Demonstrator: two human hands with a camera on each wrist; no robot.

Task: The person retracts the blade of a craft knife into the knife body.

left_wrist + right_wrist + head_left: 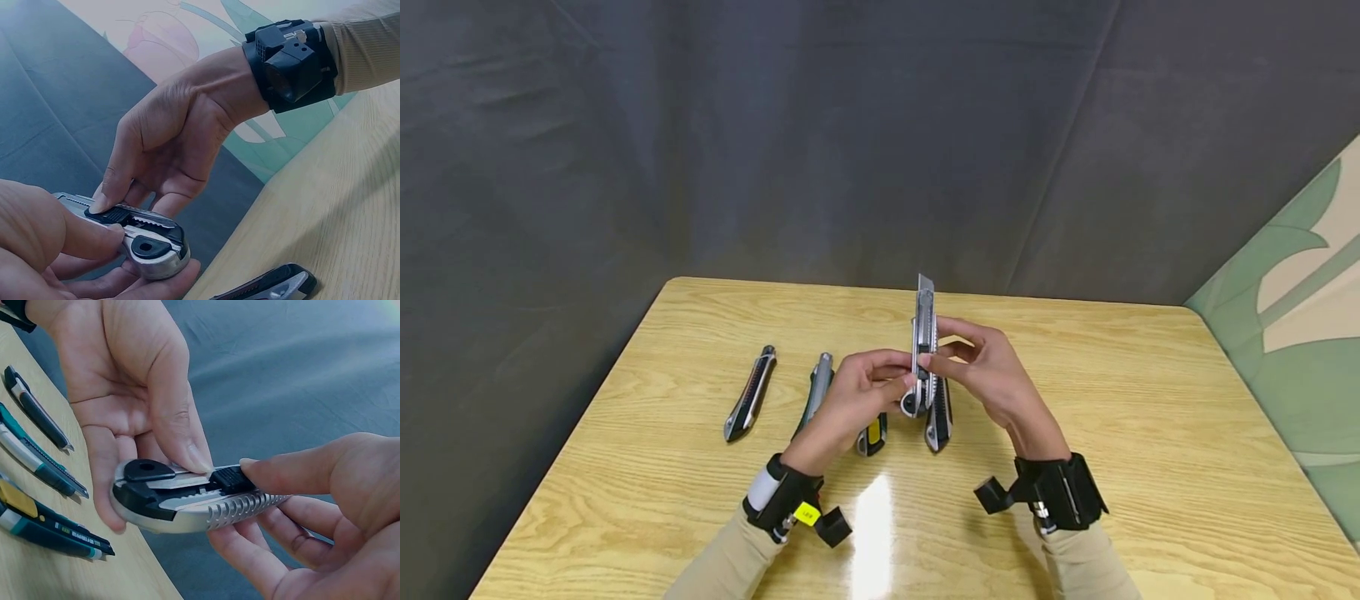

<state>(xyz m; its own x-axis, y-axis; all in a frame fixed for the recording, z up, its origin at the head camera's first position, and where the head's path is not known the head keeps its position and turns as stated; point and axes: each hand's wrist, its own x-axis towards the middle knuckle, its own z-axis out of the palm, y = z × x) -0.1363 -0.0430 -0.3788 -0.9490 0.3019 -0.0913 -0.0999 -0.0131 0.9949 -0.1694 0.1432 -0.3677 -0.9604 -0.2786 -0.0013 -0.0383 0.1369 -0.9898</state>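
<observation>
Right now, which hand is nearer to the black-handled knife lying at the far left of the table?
Left. The left hand, gripping the silver utility knife, is closer to the black-handled knife; the right hand holds the silver knife's far side, farther away.

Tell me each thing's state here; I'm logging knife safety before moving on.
Silver knife: held above the table, blade tip out.
Left hand: grips the silver knife's rear end.
Right hand: thumb on the black slider.
Black knife: lying flat, untouched.
Teal knife: lying flat.
Yellow knife: lying, partly hidden.
</observation>
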